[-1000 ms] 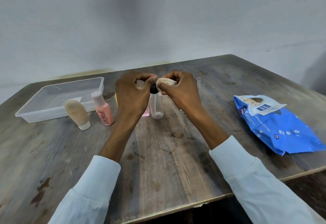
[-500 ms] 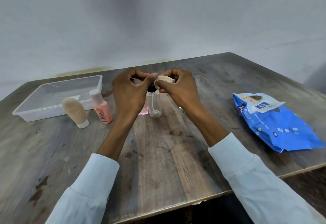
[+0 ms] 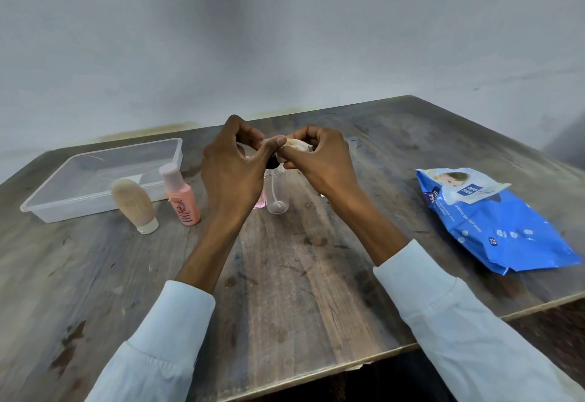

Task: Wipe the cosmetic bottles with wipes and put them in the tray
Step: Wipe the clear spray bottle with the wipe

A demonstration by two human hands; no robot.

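- A folded wipe (image 3: 296,145) is being held above the table, over the black top of a clear bottle (image 3: 277,191); the right hand (image 3: 319,161) is pinching it between thumb and curled fingers.
- The left hand (image 3: 231,167) is meeting it from the other side, its thumb tip touching the wipe's edge and its fingers curling over; whether those fingers are gripping the wipe cannot be told.
- The clear bottle is standing upright on the wooden table (image 3: 285,275), with a pink bottle (image 3: 259,200) just behind it, mostly hidden by the left hand.
- A peach bottle (image 3: 182,199) and a beige tube (image 3: 134,205), resting on its cap, are standing just in front of the clear plastic tray (image 3: 95,180).
- A blue wipes pack (image 3: 493,221) is lying well apart on the right, its flap peeled open.
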